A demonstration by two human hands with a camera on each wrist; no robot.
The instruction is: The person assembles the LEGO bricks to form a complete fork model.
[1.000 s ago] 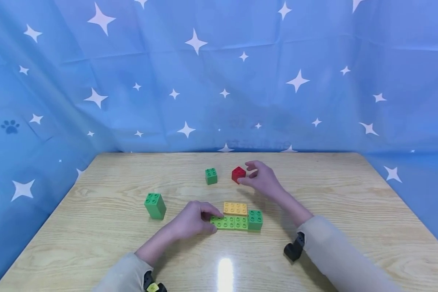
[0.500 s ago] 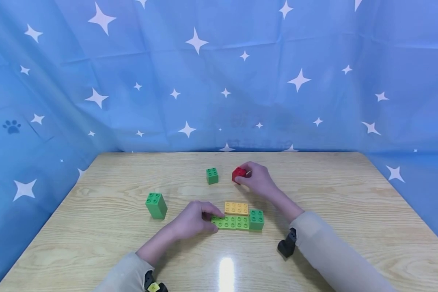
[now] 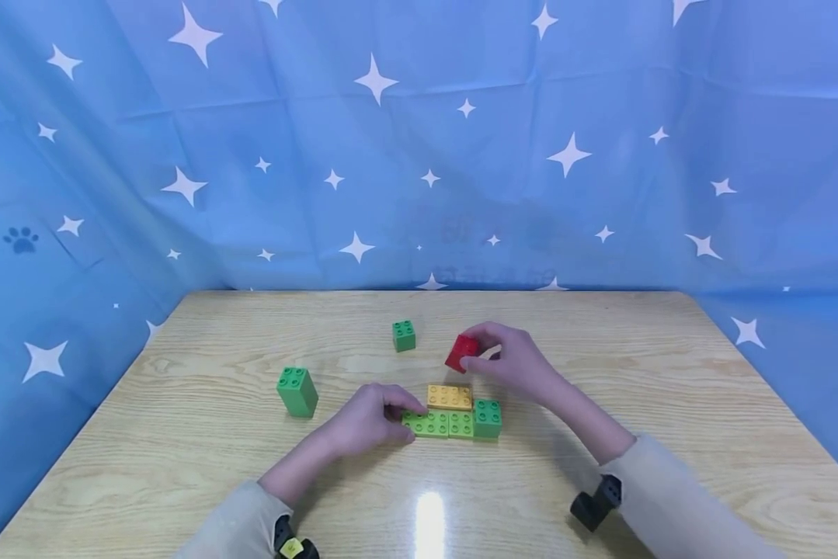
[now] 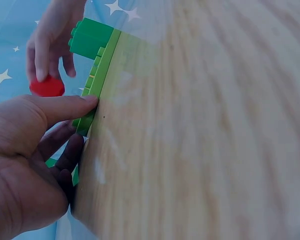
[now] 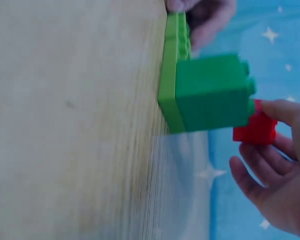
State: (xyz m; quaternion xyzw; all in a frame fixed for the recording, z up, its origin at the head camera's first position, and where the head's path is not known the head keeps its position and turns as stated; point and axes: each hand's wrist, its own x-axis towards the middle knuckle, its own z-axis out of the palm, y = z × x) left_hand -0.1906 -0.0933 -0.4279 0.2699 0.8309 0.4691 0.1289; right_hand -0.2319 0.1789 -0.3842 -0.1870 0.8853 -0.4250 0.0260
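In the head view my right hand (image 3: 516,363) pinches a red toy building brick (image 3: 462,353) between thumb and fingers, tilted and held up behind the yellow brick (image 3: 450,397). The right wrist view shows the red brick (image 5: 257,127) off the tabletop. My left hand (image 3: 366,419) grips the left end of a long, flat light green brick (image 3: 431,425), thumb along its near side. A shorter light green brick (image 3: 461,425) adjoins it on the right. At the row's right end sits a dark green brick (image 5: 212,92), raised on the light green layer.
A tall green brick (image 3: 297,393) stands left of my left hand. Farther back is a small green brick (image 3: 404,336). The wooden table (image 3: 216,334) meets a blue star-patterned curtain (image 3: 286,210) at its back edge. Black wrist cameras hang below both sleeves.
My right hand first reached round the red brick, then took hold of it, lifted it and brought it nearer the yellow brick. My left hand stays on the light green brick.
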